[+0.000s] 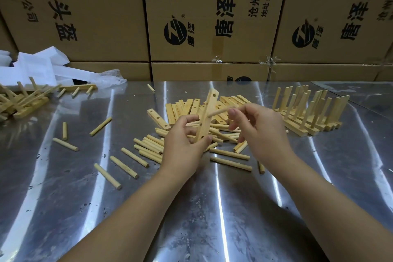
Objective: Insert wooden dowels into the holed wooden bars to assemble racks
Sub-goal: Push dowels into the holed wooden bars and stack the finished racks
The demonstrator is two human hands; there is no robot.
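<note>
- Left hand: grip closed on the lower end of one holed bar, thumb on the near face, fingers curled behind it.
- Holed bar: held clear of the tabletop, nearly upright, its top end leaning slightly right. Holes show along the near face.
- Right hand: just right of the bar, grip pinching one dowel between thumb and fingertips. The other fingers are loosely curled.
- Dowel: lies almost level, free tip meeting the bar about mid-length. Cannot tell whether the tip is seated in a hole.
- Spare bars: heaped flat directly behind the held bar.
- Loose dowels: scattered under the bar and to its left, with a few to its lower right, all lying flat.
- Finished racks: right of the bar and well apart from it, their dowels standing upright.
- More racks: far left of the bar, piled on their sides beside white packing.
- Cardboard boxes: stacked behind the bar, along the far edge of the tabletop.
</note>
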